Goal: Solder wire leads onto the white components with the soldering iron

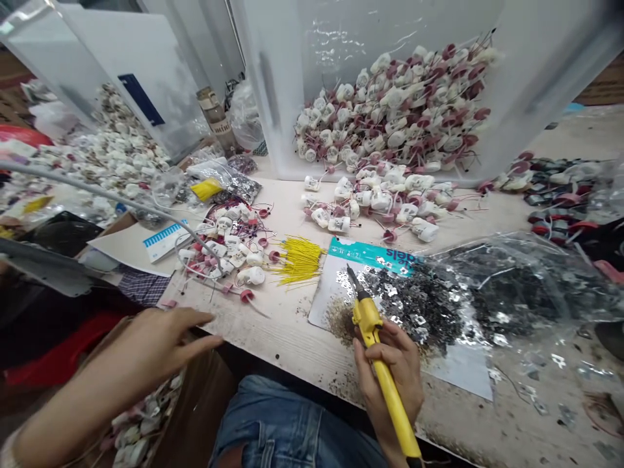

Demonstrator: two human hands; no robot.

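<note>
My right hand [390,370] is closed around a yellow soldering iron [385,370], whose dark, pointed tip rises to the left over small shiny metal plates [414,299]. These plates lie heaped on a white and teal sheet [463,369]. At the table's front edge, my left hand [160,341] is open, thumb and forefinger stretched apart with nothing between them. Below it, a cardboard box [192,396] holds white parts [139,426]. Beyond the left hand lies a group of white parts with pink discs and wires [229,240], beside a bundle of yellow wires [299,260].
A large translucent bin [270,117] at the back holds many white and pink parts, with more [380,198] in front. A clear bag of metal plates [531,286] lies right. A grey metal arm [121,201] crosses the left side. Brown specks litter the table's front edge.
</note>
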